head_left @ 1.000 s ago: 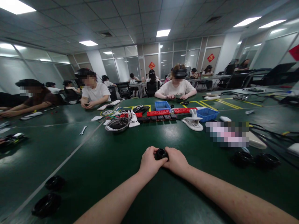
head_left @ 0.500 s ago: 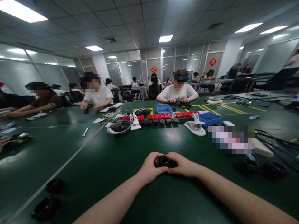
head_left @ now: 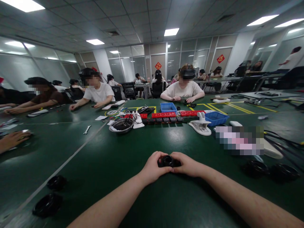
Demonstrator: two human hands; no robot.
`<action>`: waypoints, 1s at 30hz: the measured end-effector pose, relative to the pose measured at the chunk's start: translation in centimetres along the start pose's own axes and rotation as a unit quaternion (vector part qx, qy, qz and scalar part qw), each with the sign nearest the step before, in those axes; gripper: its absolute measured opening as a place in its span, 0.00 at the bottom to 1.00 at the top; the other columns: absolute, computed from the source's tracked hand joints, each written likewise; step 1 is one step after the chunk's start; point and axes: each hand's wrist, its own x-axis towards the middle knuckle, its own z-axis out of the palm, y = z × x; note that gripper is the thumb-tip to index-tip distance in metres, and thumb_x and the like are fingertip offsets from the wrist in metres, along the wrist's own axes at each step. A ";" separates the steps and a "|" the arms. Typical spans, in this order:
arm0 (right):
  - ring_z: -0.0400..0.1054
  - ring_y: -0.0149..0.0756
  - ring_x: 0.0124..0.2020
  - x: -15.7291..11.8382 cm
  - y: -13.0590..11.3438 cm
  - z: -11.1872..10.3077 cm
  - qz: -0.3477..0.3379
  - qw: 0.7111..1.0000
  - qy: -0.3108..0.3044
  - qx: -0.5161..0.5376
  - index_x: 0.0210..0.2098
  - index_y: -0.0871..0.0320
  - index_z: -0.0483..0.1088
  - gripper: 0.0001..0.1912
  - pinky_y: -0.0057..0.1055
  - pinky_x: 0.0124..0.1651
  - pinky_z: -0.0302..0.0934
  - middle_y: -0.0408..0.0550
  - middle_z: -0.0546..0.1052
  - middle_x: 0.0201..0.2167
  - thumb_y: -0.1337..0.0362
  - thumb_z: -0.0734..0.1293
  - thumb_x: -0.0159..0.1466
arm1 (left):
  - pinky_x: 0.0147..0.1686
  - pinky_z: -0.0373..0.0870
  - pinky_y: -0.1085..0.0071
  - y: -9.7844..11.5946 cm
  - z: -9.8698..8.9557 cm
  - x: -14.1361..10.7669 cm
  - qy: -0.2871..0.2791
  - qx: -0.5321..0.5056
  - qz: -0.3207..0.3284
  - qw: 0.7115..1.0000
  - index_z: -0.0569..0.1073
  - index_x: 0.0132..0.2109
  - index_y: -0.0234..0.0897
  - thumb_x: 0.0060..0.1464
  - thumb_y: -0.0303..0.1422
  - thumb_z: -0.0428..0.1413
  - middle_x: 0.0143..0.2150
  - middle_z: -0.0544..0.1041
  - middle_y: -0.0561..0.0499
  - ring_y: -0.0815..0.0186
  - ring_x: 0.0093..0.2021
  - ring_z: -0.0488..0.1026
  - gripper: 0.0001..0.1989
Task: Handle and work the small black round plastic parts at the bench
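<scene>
A black part with a round, ring-like opening [head_left: 168, 161] rests at the table's near middle, between both my hands. My left hand [head_left: 155, 166] is wrapped round its left side, the thumb along the front. On the other side my right hand [head_left: 186, 164] grips it the same way, and the thumb tips meet in front. My fingers hide much of the part, so I cannot tell its exact kind.
Black ring-shaped pieces [head_left: 47, 204] lie at the lower left, and similar black pieces [head_left: 256, 167] at the right. Beyond are a metal bowl [head_left: 121, 126], red socket strips [head_left: 163, 114], a white clamp base [head_left: 200, 125], a blue bin [head_left: 216, 118] and a wrench [head_left: 87, 129]. Co-workers sit around the table.
My hands keep their grip on the black part, with little movement. The view has tilted slightly. At the far left, another person's hand has come further into view over a dark item.
</scene>
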 end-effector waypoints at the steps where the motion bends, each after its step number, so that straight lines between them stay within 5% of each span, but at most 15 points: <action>1: 0.60 0.32 0.32 0.0 0.0 0.0 0.003 1.000 -0.002 0.004 0.33 0.61 0.65 0.12 0.26 0.32 0.55 0.44 0.66 0.30 0.62 0.65 0.50 | 0.33 0.60 0.72 0.0 0.0 0.0 0.003 0.000 -0.002 1.000 0.67 0.39 0.36 0.36 0.35 0.59 0.36 0.65 0.51 0.67 0.35 0.62 0.19; 12: 0.58 0.28 0.26 0.3 0.7 1.0 0.100 0.993 0.033 0.052 0.27 0.60 0.62 0.15 0.22 0.25 0.50 0.39 0.65 0.24 0.64 0.69 0.42 | 0.31 0.60 0.73 0.5 0.8 -0.1 0.044 0.009 -0.039 0.998 0.67 0.36 0.35 0.32 0.33 0.61 0.33 0.65 0.52 0.68 0.32 0.63 0.19; 19: 0.60 0.32 0.26 0.3 -1.3 2.2 0.190 0.970 0.097 -0.113 0.26 0.59 0.60 0.15 0.25 0.24 0.49 0.44 0.67 0.24 0.58 0.67 0.44 | 0.32 0.60 0.73 0.7 1.0 -0.2 0.077 0.031 -0.049 0.995 0.66 0.35 0.35 0.34 0.33 0.60 0.33 0.66 0.52 0.68 0.33 0.63 0.17; 23: 0.62 0.38 0.31 0.0 -2.5 2.6 0.178 0.955 0.116 -0.208 0.27 0.59 0.61 0.14 0.29 0.29 0.52 0.49 0.69 0.27 0.55 0.64 0.48 | 0.33 0.59 0.72 0.5 1.0 -0.4 0.097 0.053 -0.027 0.994 0.65 0.34 0.36 0.36 0.34 0.59 0.33 0.66 0.53 0.67 0.33 0.63 0.15; 30: 0.62 0.41 0.38 -0.6 -1.4 1.3 0.101 0.982 0.094 -0.129 0.44 0.59 0.58 0.33 0.33 0.37 0.55 0.52 0.66 0.38 0.45 0.64 0.45 | 0.34 0.60 0.72 0.2 0.7 -0.5 0.068 0.044 -0.009 0.997 0.65 0.37 0.36 0.39 0.35 0.57 0.35 0.66 0.52 0.67 0.35 0.63 0.16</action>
